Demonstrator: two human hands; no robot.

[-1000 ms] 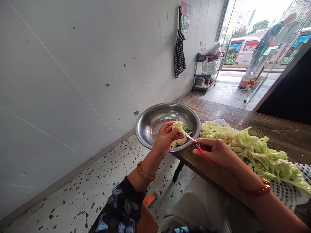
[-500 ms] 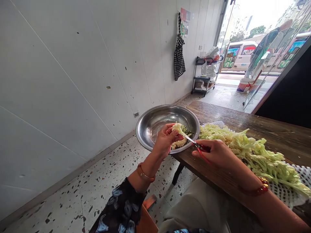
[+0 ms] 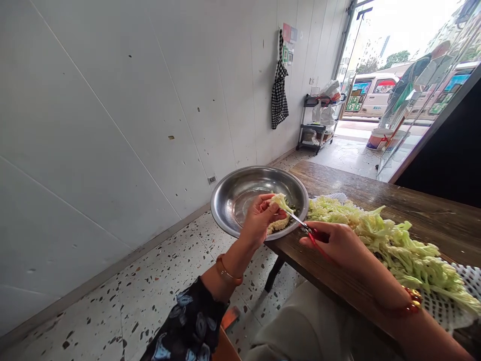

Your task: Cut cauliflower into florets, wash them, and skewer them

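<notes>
My left hand (image 3: 261,218) pinches a pale cauliflower floret (image 3: 280,201) above the right part of a wide steel basin (image 3: 229,193). In my right hand (image 3: 334,240) is a pair of scissors (image 3: 310,231) with red handles. Their blades point left and reach the floret's stem; whether they are cutting into it I cannot tell. Cut cauliflower pieces and darker bits (image 3: 280,224) lie in the basin below, partly hidden by my left hand. A long heap of cauliflower (image 3: 391,235) spreads over white foam netting (image 3: 443,306), right beside my right hand.
The basin overhangs the near left corner of the wooden table (image 3: 432,205). A checked apron (image 3: 279,100) hangs on the wall. Farther back stand a shelf cart (image 3: 313,123) with bags and a bucket (image 3: 379,139) near the glass door. A person is outside.
My view has shifted slightly, so the scene sits a little lower. Both hands stay close together, the floret and scissors still held, with the floret turned slightly.
</notes>
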